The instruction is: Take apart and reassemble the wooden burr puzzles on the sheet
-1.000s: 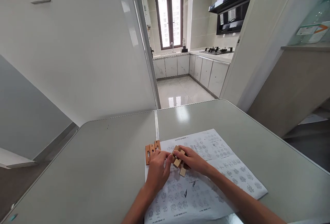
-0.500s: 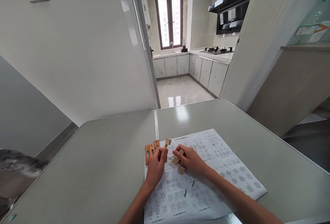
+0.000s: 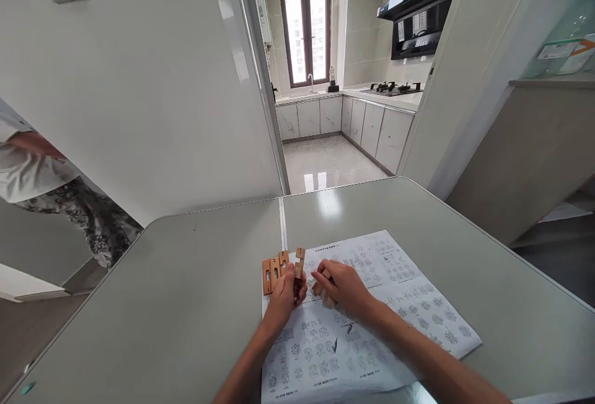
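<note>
My left hand (image 3: 284, 295) is closed on a small notched wooden puzzle piece (image 3: 300, 260), which stands up above the thumb. Just to its right, my right hand (image 3: 343, 283) is curled around several light wooden blocks (image 3: 320, 285), partly covered by the fingers. Flat orange-brown wooden pieces with slots (image 3: 274, 272) lie side by side behind my left hand, some marked with numbers. Beneath both hands is a large printed sheet (image 3: 379, 354) covered in small puzzle diagrams.
The sheet lies on a grey-green table (image 3: 199, 305) with a seam running down its middle. At the far left, another person (image 3: 60, 187) stands beyond the table edge. A kitchen with a stove (image 3: 393, 89) is behind the table.
My left hand has turned the notched wooden piece, so its notched side now shows. The right hand is nearly in place. Another person has come into view at the left.
</note>
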### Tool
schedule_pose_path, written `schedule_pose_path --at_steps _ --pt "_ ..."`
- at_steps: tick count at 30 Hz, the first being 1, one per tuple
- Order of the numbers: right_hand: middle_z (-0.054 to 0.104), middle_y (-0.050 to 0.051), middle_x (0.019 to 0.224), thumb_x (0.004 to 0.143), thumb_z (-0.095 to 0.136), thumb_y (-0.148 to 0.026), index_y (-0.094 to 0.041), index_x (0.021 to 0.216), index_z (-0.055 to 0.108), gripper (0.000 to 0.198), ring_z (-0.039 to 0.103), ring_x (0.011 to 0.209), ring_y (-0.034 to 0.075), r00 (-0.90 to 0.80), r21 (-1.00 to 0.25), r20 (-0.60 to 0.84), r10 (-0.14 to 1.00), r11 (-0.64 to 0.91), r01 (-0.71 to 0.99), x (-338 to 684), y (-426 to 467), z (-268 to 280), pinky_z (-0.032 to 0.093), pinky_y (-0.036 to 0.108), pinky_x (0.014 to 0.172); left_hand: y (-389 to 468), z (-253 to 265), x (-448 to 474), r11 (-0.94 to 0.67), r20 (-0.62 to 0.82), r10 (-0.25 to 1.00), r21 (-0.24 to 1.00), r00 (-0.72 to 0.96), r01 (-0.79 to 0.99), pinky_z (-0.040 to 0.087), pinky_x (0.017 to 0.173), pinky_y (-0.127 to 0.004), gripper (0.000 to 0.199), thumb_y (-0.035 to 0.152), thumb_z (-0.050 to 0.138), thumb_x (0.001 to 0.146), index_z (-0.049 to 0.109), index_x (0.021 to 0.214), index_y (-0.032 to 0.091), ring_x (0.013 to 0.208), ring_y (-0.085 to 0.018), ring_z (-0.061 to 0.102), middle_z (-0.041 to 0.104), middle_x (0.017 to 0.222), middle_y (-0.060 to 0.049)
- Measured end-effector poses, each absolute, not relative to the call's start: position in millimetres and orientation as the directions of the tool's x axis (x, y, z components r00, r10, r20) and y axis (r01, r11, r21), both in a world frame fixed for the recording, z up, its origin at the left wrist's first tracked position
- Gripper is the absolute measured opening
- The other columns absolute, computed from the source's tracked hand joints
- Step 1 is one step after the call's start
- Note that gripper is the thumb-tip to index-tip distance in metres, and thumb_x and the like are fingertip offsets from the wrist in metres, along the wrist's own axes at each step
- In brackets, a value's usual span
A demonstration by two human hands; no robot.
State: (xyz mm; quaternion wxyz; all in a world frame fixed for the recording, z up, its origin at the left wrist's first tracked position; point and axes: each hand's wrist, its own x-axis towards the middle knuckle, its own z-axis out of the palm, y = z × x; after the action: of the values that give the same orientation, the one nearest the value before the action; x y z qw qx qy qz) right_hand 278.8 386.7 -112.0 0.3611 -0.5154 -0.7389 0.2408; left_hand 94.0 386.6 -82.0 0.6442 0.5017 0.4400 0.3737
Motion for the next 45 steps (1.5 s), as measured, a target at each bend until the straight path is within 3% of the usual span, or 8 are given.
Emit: schedule_pose_path --at_steps 11,18,22,26,31,35,45 --pt "0.064 0.003 0.08 0.103 0.045 -0.056 -0.023 0.08 0.055 0.042 0.059 0.075 0.021 -0.144 -0.858 0.213 0.966 0.255 0.445 281.5 392.8 -113.4 0.044 0.032 0.072 387.2 -83.1 95.0 0.215 -0.201 0.933 0.977 0.298 -0.012 0.025 0.044 -0.02 0.061 0.077 0.043 0.092 0.055 0.081 0.018 0.049 -0.009 0.035 0.045 0.057 0.005" --pt "0.049 -0.002 0.07 0.099 0.039 -0.072 -0.023 0.085 0.057 0.053 0.048 0.064 0.017 0.0 -0.998 0.055 0.998 0.055 0.031 287.4 395.7 -105.3 0.037 0.029 0.061 385.5 -79.3 95.7 0.207 -0.201 0.934 0.978 0.294 0.01 0.025 0.044 -0.02 0.061 0.078 0.043 0.092 0.055 0.082 0.019 0.049 -0.009 0.035 0.045 0.058 0.005" --pt "0.045 -0.003 0.071 0.098 0.045 -0.069 -0.024 0.1 0.065 0.049 0.046 0.065 0.017 -0.073 -0.978 0.014 0.997 -0.001 -0.209 291.5 394.5 -99.3 0.039 0.03 0.063 386.4 -80.9 94.8 0.195 -0.195 0.931 0.98 0.307 0.032 0.025 0.044 -0.02 0.063 0.08 0.042 0.091 0.055 0.084 0.018 0.049 -0.009 0.035 0.045 0.058 0.005" --pt "0.055 -0.001 0.08 0.098 0.057 -0.058 -0.024 0.123 0.065 0.043 0.051 0.073 0.016 -0.208 -0.926 0.027 0.978 -0.054 -0.373 292.6 393.6 -95.0 0.043 0.03 0.067 387.6 -83.7 93.9 0.18 -0.181 0.931 0.983 0.317 0.034 0.025 0.044 -0.021 0.062 0.079 0.043 0.091 0.056 0.088 0.018 0.047 -0.008 0.036 0.046 0.059 0.005" --pt "0.066 0.003 0.095 0.095 0.066 -0.055 -0.021 0.12 0.066 0.042 0.059 0.073 0.014 -0.32 -0.912 0.065 0.945 -0.074 -0.404 291.2 391.9 -91.4 0.048 0.03 0.066 388.2 -85.9 93.7 0.163 -0.166 0.926 0.986 0.339 0.039 0.027 0.044 -0.021 0.061 0.075 0.044 0.092 0.058 0.096 0.016 0.047 -0.009 0.038 0.05 0.061 0.005" --pt "0.068 0.003 0.083 0.096 0.058 -0.065 -0.019 0.099 0.063 0.046 0.061 0.062 0.014 -0.327 -0.924 0.067 0.943 -0.065 -0.378 288.2 389.6 -88.8 0.05 0.029 0.057 388.2 -88.5 94.9 0.132 -0.139 0.919 0.99 0.37 0.044 0.031 0.046 -0.023 0.06 0.074 0.047 0.092 0.058 0.099 0.015 0.048 -0.009 0.04 0.052 0.063 0.004" --pt "0.067 -0.002 0.072 0.094 0.054 -0.071 -0.023 0.105 0.051 0.049 0.057 0.052 0.014 -0.374 -0.969 0.023 0.927 -0.072 -0.237 285.8 386.1 -83.1 0.046 0.029 0.054 382.6 -88.1 97.0 0.054 -0.094 0.897 0.993 0.433 0.104 0.034 0.053 -0.024 0.044 0.062 0.056 0.096 0.053 0.089 0.018 0.055 -0.01 0.042 0.049 0.067 0.005"
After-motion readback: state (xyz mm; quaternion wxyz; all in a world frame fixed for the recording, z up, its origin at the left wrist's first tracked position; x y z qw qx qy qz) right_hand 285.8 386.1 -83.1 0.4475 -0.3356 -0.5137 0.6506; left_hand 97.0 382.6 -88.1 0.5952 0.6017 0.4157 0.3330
